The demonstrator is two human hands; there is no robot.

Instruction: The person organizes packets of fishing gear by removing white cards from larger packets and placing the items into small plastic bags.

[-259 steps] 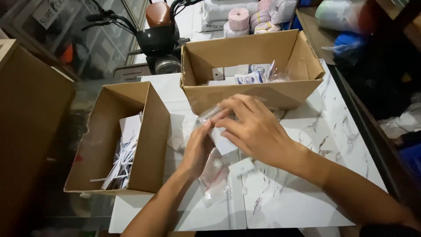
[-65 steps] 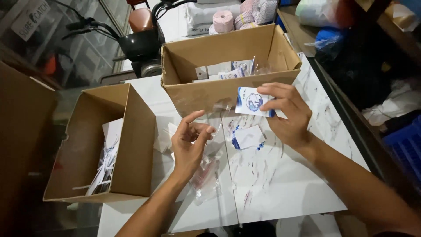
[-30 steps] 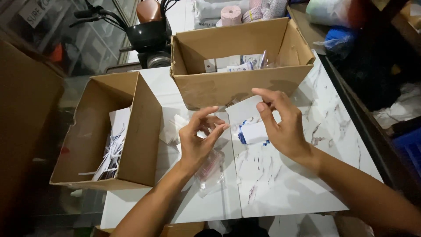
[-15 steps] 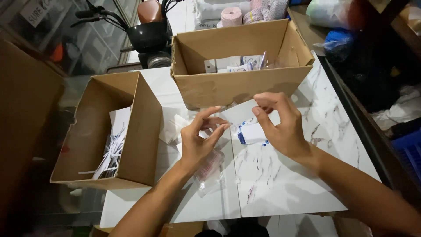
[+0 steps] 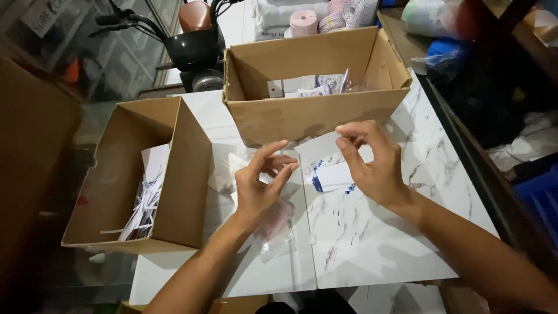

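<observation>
hands meet over a white marble-patterned tabletop, working a clear plastic sleeve between them. right hand pinches the sleeve's upper edge between thumb and forefinger, the other fingers curled loosely behind; the sleeve's far corner lies just in front of the nearer box. left hand hovers just beside it, thumb and fingers half spread and bent toward each other, tips close to the sleeve's left edge; whether they actually touch the plastic cannot be told. small white packet with blue print lies on the tabletop under the right palm, between the two hands. crumpled clear bags sit under the left wrist. open cardboard box stands directly beyond the hands, holding a few white and blue packets on its floor. second open cardboard box, to the left, holds a heap of white paper strips. parked scooter and rolls of pink and white material fill the background.
</observation>
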